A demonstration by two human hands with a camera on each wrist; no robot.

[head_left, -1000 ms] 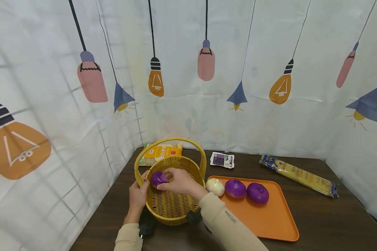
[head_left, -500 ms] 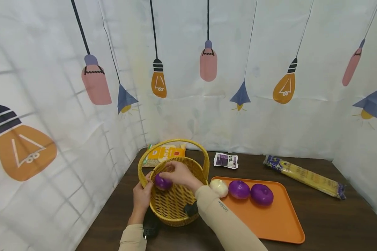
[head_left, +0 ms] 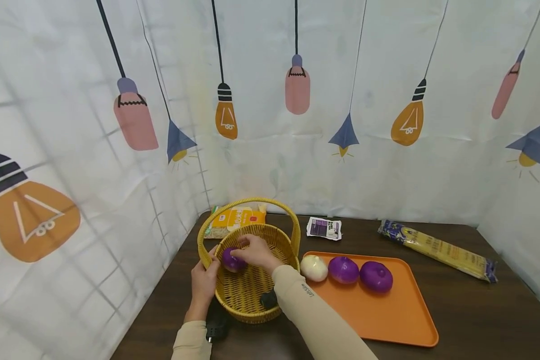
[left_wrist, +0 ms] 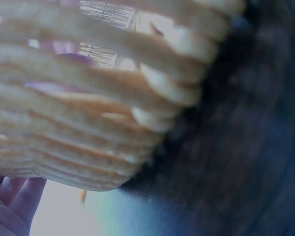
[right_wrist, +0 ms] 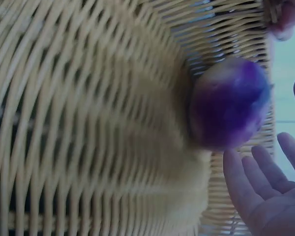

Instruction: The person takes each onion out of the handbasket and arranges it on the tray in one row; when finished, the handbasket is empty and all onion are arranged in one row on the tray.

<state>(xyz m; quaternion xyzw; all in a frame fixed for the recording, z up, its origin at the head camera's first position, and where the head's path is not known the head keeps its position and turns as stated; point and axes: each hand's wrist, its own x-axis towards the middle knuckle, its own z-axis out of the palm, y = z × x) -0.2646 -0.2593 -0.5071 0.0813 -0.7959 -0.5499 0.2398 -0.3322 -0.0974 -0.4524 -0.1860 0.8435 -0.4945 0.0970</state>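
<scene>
A yellow wicker basket (head_left: 247,295) with a tall arched handle stands tilted on the dark table. My left hand (head_left: 202,285) grips its left rim, beside the foot of the handle. Inside, against the left wall, lies a purple onion (head_left: 231,261). My right hand (head_left: 254,252) reaches into the basket at the onion's right side. From the right wrist view, the fingers of that hand (right_wrist: 270,196) are spread and loosely extended, with one fingertip at the onion's (right_wrist: 231,105) edge. Weave (left_wrist: 88,128) fills much of the left wrist view, hiding most of the onion.
Right of the basket, an orange tray (head_left: 387,320) holds a white onion (head_left: 314,268) and two purple onions (head_left: 344,270). Behind stand a yellow grain bag (head_left: 240,216), a small white-and-purple packet (head_left: 324,228) and a long noodle packet (head_left: 436,250). A patterned curtain encloses the table.
My right hand has loosened from the purple onion, which now rests against the basket's left wall. My left hand keeps its grip on the rim. The head view has shifted slightly.
</scene>
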